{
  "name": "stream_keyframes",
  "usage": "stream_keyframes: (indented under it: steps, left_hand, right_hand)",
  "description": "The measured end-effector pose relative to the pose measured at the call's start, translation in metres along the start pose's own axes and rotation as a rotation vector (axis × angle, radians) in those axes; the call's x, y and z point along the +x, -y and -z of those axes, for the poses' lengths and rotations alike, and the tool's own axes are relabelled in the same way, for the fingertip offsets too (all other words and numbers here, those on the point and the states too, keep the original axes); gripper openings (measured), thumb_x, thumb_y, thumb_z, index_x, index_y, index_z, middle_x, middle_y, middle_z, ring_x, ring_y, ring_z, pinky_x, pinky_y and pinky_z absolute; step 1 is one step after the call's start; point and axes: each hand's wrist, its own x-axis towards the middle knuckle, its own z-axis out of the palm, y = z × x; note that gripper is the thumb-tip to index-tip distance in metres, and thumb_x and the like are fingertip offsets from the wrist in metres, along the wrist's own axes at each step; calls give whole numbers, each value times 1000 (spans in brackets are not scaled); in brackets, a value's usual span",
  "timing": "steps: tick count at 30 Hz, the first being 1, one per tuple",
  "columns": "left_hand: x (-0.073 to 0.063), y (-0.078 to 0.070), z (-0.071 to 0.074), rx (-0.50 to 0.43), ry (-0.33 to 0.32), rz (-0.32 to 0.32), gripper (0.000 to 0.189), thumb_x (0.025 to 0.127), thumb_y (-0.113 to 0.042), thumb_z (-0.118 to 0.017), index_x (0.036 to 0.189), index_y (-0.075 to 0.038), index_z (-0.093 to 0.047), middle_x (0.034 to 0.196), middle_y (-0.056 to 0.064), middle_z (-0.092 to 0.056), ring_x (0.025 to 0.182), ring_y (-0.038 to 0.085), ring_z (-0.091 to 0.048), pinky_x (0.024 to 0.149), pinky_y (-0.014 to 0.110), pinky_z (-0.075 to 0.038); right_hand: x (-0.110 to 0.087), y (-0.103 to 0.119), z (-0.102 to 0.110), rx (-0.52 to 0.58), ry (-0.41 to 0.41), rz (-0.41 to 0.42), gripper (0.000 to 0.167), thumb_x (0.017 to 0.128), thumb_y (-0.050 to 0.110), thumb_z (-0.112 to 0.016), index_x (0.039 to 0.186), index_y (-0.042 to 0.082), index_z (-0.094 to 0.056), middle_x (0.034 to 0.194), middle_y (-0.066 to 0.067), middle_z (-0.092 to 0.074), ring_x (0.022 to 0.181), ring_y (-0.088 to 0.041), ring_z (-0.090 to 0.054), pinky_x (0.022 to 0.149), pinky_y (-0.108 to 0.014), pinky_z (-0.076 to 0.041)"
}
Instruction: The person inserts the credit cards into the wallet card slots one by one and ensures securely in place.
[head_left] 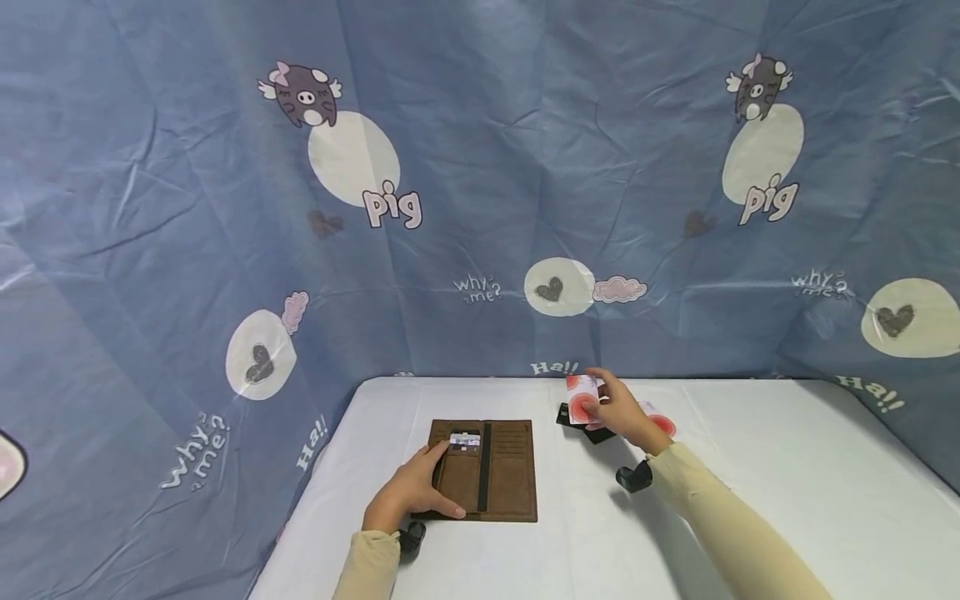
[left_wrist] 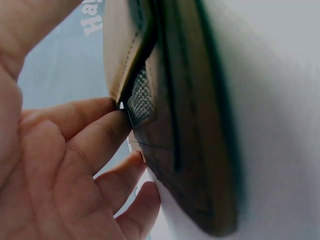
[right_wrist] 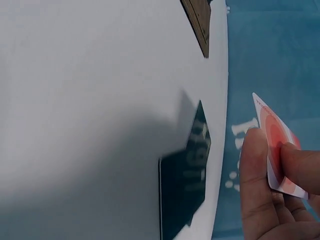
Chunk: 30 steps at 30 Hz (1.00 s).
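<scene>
A brown wallet (head_left: 507, 475) lies spread flat on the white table, a dark band down its middle and a card (head_left: 465, 442) showing in its left half. My left hand (head_left: 412, 492) holds the wallet's left side, fingers along the outer edge and thumb at the near edge. In the left wrist view the fingertips (left_wrist: 125, 117) meet the wallet's edge by a patch of woven lining. My right hand (head_left: 626, 417) pinches a white card with red circles (head_left: 581, 400) between thumb and fingers, raised over the table, as the right wrist view also shows.
Dark cards (head_left: 600, 434) lie overlapping beneath the right hand. Another red-and-white card (head_left: 660, 422) lies beyond the right wrist. A blue curtain (head_left: 480, 208) with pig prints hangs behind the table (head_left: 750, 500) and along its left side.
</scene>
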Motion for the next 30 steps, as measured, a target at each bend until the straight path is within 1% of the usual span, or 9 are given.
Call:
stream_keyframes:
  steps: [6,8,12,14,17,22,25,28,30]
  left_hand:
    - [0,0,1,-3,0,-9,119,54,-38,-98,153,-11,-36,155,31,-30,137,56,-35,102,71,-38]
    - [0,0,1,-3,0,-11,119,54,-38,-98,153,-11,-37,155,31,-30,137,56,-35,102,71,-37]
    - [0,-1,1,0,1,-13,119,54,-38,-98,153,-11,-37,155,31,-31,137,56,-36,102,71,-38]
    - [0,-1,0,0,3,-15,119,55,-38,-98,153,-12,-36,155,31,-31,137,56,-35,103,70,-37]
    - [1,-1,0,-3,9,-15,119,54,-38,-98,153,-11,-36,155,31,-31,137,56,-35,103,70,-37]
    - [1,2,0,0,4,-1,119,54,-38,-98,153,-12,-37,155,31,-31,136,56,-36,102,71,-38]
    - [2,1,0,6,-3,-8,119,54,-38,-98,153,-12,-36,155,31,-31,136,56,-37,102,70,-39]
    - [2,0,1,6,-2,-24,119,54,-39,-98,153,-11,-37,154,31,-31,136,56,-37,102,70,-39]
    - [2,-1,0,2,0,-27,119,54,-38,-98,153,-11,-37,154,31,-31,136,56,-37,102,70,-38]
  right_hand:
    - [2,1,-16,47,2,10,69,88,-13,-61,149,0,-32,89,-16,-50,69,-21,-63,63,-43,-61]
    - [3,-3,-21,46,8,20,68,88,-12,-62,149,-1,-33,87,-14,-48,70,-19,-62,62,-42,-61]
    - [4,-5,-31,45,12,36,66,88,-11,-63,148,1,-37,85,-15,-52,70,-18,-62,59,-38,-61]
    - [4,-5,-36,33,6,61,65,87,-12,-64,146,0,-38,83,-16,-53,69,-17,-61,57,-37,-61]
    - [5,-4,-46,33,-8,44,65,85,-13,-65,144,1,-41,81,-15,-53,68,-16,-59,55,-36,-60]
    - [7,-1,-61,49,22,22,65,86,-13,-64,145,3,-41,83,-14,-56,70,-17,-61,58,-38,-61]
    - [8,0,-67,64,19,39,65,86,-13,-64,145,3,-41,83,-15,-56,69,-18,-61,56,-38,-60]
    - [9,0,-73,36,4,72,64,85,-13,-65,143,2,-43,82,-16,-57,68,-16,-61,54,-35,-59]
    - [10,0,-75,32,12,91,64,85,-13,-66,143,0,-43,83,-19,-57,68,-17,-60,53,-35,-59]
